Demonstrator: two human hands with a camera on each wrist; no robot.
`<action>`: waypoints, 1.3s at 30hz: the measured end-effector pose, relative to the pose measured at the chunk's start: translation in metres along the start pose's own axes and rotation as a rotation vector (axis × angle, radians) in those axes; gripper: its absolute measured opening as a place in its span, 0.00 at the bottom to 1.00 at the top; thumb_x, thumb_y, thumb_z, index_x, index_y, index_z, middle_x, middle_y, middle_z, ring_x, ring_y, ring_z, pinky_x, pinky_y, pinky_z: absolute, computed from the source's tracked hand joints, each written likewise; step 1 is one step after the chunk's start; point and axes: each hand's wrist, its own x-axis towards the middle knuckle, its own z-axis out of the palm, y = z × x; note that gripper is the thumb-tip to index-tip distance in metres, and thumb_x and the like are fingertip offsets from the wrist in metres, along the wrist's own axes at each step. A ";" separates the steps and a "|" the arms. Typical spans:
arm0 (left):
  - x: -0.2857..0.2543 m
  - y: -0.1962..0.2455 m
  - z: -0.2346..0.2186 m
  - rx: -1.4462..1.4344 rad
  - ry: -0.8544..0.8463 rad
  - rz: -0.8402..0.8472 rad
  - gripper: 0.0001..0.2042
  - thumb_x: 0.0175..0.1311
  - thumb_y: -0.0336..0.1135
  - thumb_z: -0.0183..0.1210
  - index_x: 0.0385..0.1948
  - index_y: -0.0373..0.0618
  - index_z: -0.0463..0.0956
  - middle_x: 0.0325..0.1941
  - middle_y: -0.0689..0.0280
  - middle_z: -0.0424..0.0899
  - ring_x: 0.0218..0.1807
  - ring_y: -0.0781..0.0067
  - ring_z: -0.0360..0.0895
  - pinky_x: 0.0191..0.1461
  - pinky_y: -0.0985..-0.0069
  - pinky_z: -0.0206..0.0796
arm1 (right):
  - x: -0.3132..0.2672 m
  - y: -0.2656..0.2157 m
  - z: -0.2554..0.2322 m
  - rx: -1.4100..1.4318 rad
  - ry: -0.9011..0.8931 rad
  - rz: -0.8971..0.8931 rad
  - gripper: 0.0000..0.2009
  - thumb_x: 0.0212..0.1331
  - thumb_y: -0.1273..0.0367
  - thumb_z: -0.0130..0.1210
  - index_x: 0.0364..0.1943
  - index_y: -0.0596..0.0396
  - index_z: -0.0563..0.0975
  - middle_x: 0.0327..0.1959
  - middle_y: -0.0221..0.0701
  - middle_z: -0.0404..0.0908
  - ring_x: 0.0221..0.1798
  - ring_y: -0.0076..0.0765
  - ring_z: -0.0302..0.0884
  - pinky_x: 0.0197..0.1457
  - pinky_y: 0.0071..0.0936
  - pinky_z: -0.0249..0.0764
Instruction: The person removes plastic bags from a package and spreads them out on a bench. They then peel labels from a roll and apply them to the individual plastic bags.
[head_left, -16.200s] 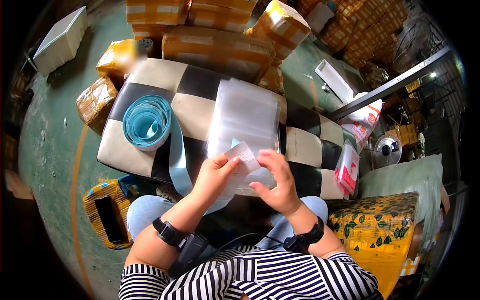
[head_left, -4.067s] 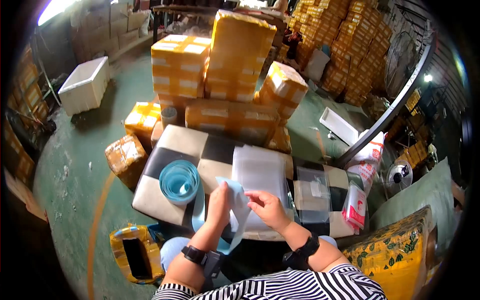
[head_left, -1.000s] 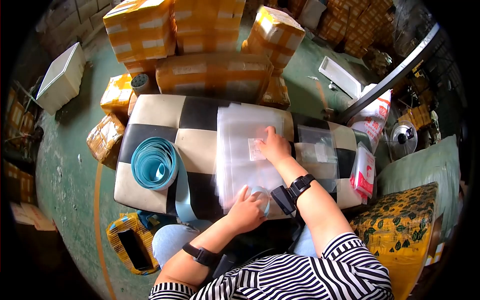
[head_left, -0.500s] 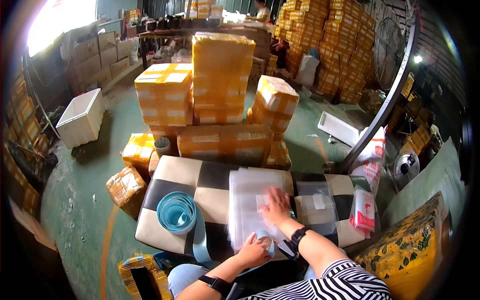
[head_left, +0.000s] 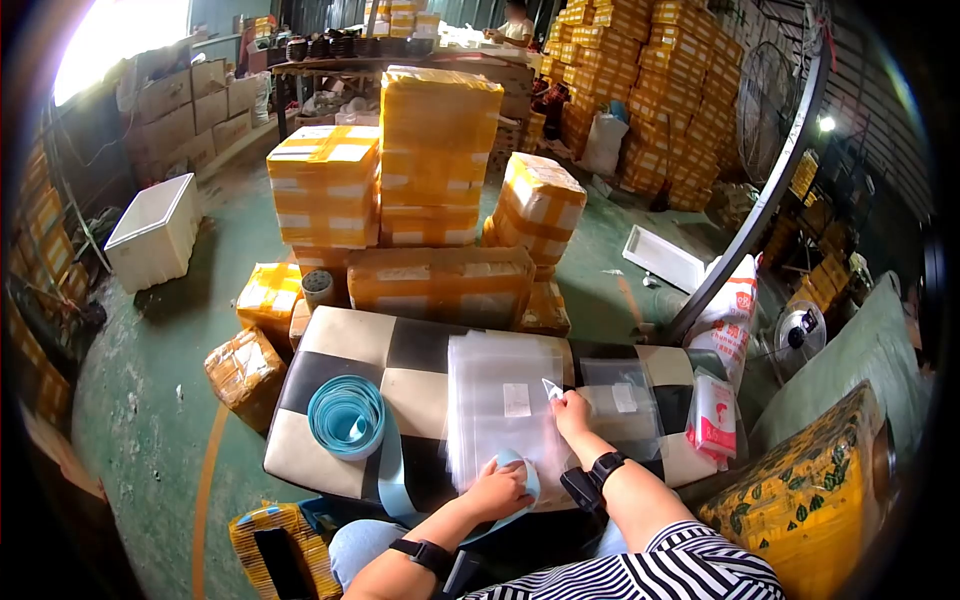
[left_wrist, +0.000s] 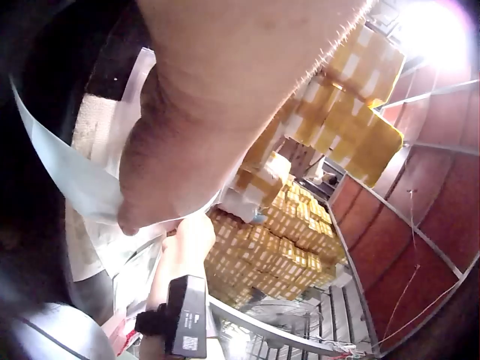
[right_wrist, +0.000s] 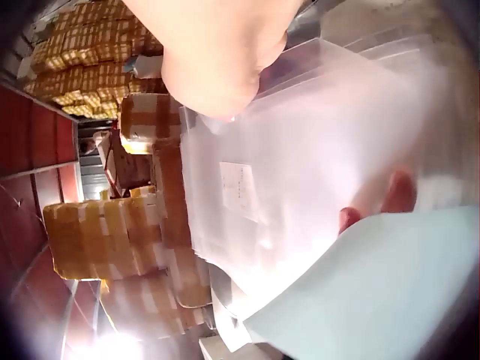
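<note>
A stack of clear plastic bags point(head_left: 475, 400) lies on the checkered padded bench point(head_left: 320, 335). The top bag bears a small white label point(head_left: 516, 400). My right hand point(head_left: 574, 418) is at the stack's right edge and pinches the bag there, a pale pointed fold showing at the fingertips. Low on the stack, my left hand point(head_left: 498, 492) holds the looped end of a pale blue strip point(right_wrist: 375, 292), fingertips against the bags. That strip runs left to a blue roll point(head_left: 347, 418) standing on the bench. Right of the stack lies another clear bag point(head_left: 612, 425) with a white label.
Taped cartons point(head_left: 440, 150) are piled behind the bench. A packet with a red-and-white print point(head_left: 713, 415) sits at its right end. A metal post point(head_left: 740, 240) slants up on the right, beside a yellow wrapped box point(head_left: 800, 500). A white foam box point(head_left: 155, 235) stands far left.
Over the last second the right hand went from pressing the label flat on the top bag to pinching the stack's right edge. Earlier it worked at the blue strip. The left hand keeps the strip.
</note>
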 end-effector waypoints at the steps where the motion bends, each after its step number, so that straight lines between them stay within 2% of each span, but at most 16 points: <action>1: 0.001 0.002 -0.004 -0.008 -0.052 -0.024 0.08 0.53 0.43 0.51 0.25 0.57 0.78 0.35 0.64 0.73 0.49 0.63 0.68 0.55 0.57 0.52 | -0.006 -0.005 -0.007 -0.015 0.089 -0.174 0.07 0.49 0.66 0.55 0.24 0.54 0.75 0.28 0.37 0.77 0.33 0.44 0.75 0.36 0.35 0.70; 5: 0.002 -0.003 0.003 -0.044 -0.064 -0.051 0.08 0.54 0.44 0.51 0.26 0.57 0.77 0.34 0.64 0.73 0.47 0.63 0.69 0.48 0.59 0.57 | -0.007 -0.024 -0.026 0.070 0.348 -0.633 0.05 0.53 0.70 0.51 0.25 0.55 0.74 0.21 0.37 0.76 0.28 0.43 0.74 0.32 0.34 0.70; 9: 0.004 -0.002 -0.003 -0.004 -0.077 -0.018 0.09 0.54 0.44 0.50 0.28 0.54 0.77 0.35 0.62 0.74 0.47 0.63 0.69 0.45 0.61 0.61 | -0.013 -0.034 -0.030 0.393 -0.067 0.071 0.05 0.53 0.69 0.52 0.27 0.56 0.75 0.18 0.35 0.75 0.23 0.41 0.74 0.30 0.32 0.69; 12: 0.004 0.000 -0.004 -0.095 0.036 -0.065 0.13 0.55 0.44 0.51 0.30 0.46 0.76 0.38 0.60 0.76 0.47 0.61 0.70 0.44 0.62 0.63 | -0.005 -0.002 -0.003 0.255 -0.001 -0.073 0.10 0.55 0.66 0.51 0.22 0.57 0.74 0.11 0.29 0.71 0.14 0.26 0.68 0.19 0.26 0.63; 13: 0.006 0.002 -0.010 -0.160 -0.057 -0.162 0.15 0.56 0.44 0.51 0.30 0.40 0.77 0.37 0.58 0.77 0.44 0.57 0.72 0.44 0.63 0.64 | -0.006 0.008 0.005 0.320 0.004 -0.132 0.11 0.56 0.64 0.51 0.22 0.57 0.73 0.10 0.28 0.70 0.14 0.26 0.66 0.19 0.26 0.62; 14: 0.010 0.009 -0.035 -0.153 -0.171 -0.255 0.17 0.57 0.46 0.51 0.29 0.39 0.77 0.31 0.55 0.78 0.36 0.53 0.75 0.39 0.63 0.66 | -0.015 -0.007 -0.006 0.477 -0.002 -0.200 0.11 0.57 0.65 0.49 0.23 0.56 0.73 0.11 0.28 0.69 0.15 0.25 0.66 0.20 0.26 0.62; 16: 0.008 0.004 -0.043 -0.411 -0.009 -0.347 0.13 0.57 0.41 0.54 0.28 0.38 0.76 0.22 0.51 0.75 0.25 0.55 0.74 0.31 0.66 0.65 | -0.015 -0.007 -0.014 0.449 -0.042 -0.304 0.09 0.60 0.67 0.46 0.30 0.56 0.74 0.17 0.26 0.72 0.20 0.21 0.67 0.23 0.22 0.64; 17: 0.006 -0.004 -0.044 -0.578 -0.029 -0.459 0.15 0.59 0.42 0.52 0.30 0.38 0.76 0.28 0.51 0.77 0.31 0.55 0.75 0.34 0.66 0.66 | -0.017 -0.016 -0.027 0.602 -0.151 -0.169 0.08 0.61 0.67 0.45 0.32 0.55 0.74 0.20 0.24 0.74 0.21 0.18 0.69 0.24 0.18 0.65; 18: 0.003 -0.008 -0.047 -0.782 0.109 -0.403 0.09 0.62 0.32 0.50 0.40 0.40 0.74 0.30 0.61 0.78 0.34 0.75 0.73 0.41 0.76 0.65 | -0.010 -0.014 -0.031 0.818 -0.185 -0.060 0.08 0.61 0.68 0.45 0.34 0.55 0.74 0.22 0.23 0.75 0.22 0.17 0.69 0.25 0.15 0.67; 19: 0.002 -0.010 -0.055 -0.973 0.171 -0.404 0.11 0.63 0.32 0.48 0.44 0.38 0.72 0.39 0.65 0.78 0.40 0.75 0.72 0.49 0.77 0.62 | -0.004 -0.023 -0.052 0.916 -0.190 0.031 0.07 0.61 0.68 0.45 0.35 0.53 0.74 0.21 0.23 0.74 0.20 0.16 0.68 0.24 0.14 0.66; 22: 0.000 -0.008 -0.074 -1.434 0.407 -0.386 0.13 0.64 0.34 0.47 0.42 0.35 0.73 0.41 0.62 0.79 0.43 0.71 0.74 0.51 0.75 0.63 | 0.029 0.004 -0.096 1.068 -0.062 0.132 0.05 0.57 0.69 0.51 0.34 0.53 0.76 0.21 0.21 0.73 0.21 0.13 0.66 0.20 0.11 0.62; 23: -0.001 -0.010 -0.076 -1.451 0.410 -0.401 0.13 0.64 0.35 0.47 0.42 0.35 0.73 0.41 0.61 0.79 0.44 0.72 0.74 0.51 0.74 0.63 | 0.035 0.002 -0.122 0.990 -0.064 0.253 0.06 0.56 0.66 0.53 0.33 0.52 0.76 0.16 0.18 0.66 0.17 0.10 0.58 0.16 0.10 0.55; 26: -0.001 -0.011 -0.074 -1.443 0.412 -0.457 0.13 0.64 0.36 0.47 0.41 0.35 0.74 0.41 0.60 0.79 0.44 0.70 0.74 0.50 0.73 0.64 | 0.060 0.066 -0.143 0.677 -0.082 0.242 0.07 0.56 0.65 0.52 0.33 0.52 0.76 0.15 0.18 0.66 0.16 0.12 0.57 0.16 0.10 0.51; 31: 0.005 -0.007 -0.071 -1.405 0.344 -0.473 0.13 0.64 0.36 0.46 0.40 0.35 0.73 0.39 0.58 0.80 0.41 0.66 0.76 0.48 0.71 0.66 | 0.062 0.173 -0.123 0.410 -0.092 0.209 0.08 0.56 0.67 0.51 0.29 0.57 0.76 0.15 0.22 0.69 0.16 0.17 0.59 0.19 0.18 0.56; 34: 0.004 -0.009 -0.070 -1.449 0.302 -0.492 0.13 0.64 0.37 0.48 0.41 0.37 0.74 0.40 0.63 0.79 0.43 0.73 0.74 0.49 0.75 0.64 | 0.064 0.191 -0.116 0.315 -0.066 0.218 0.07 0.55 0.67 0.52 0.28 0.56 0.77 0.15 0.25 0.70 0.18 0.19 0.64 0.22 0.19 0.60; 39: 0.005 -0.011 -0.067 -1.444 0.342 -0.498 0.13 0.65 0.35 0.45 0.40 0.35 0.72 0.37 0.56 0.80 0.40 0.63 0.77 0.47 0.69 0.67 | 0.068 0.189 -0.110 -0.027 0.089 0.179 0.08 0.50 0.65 0.56 0.32 0.53 0.77 0.22 0.32 0.76 0.26 0.38 0.73 0.32 0.31 0.69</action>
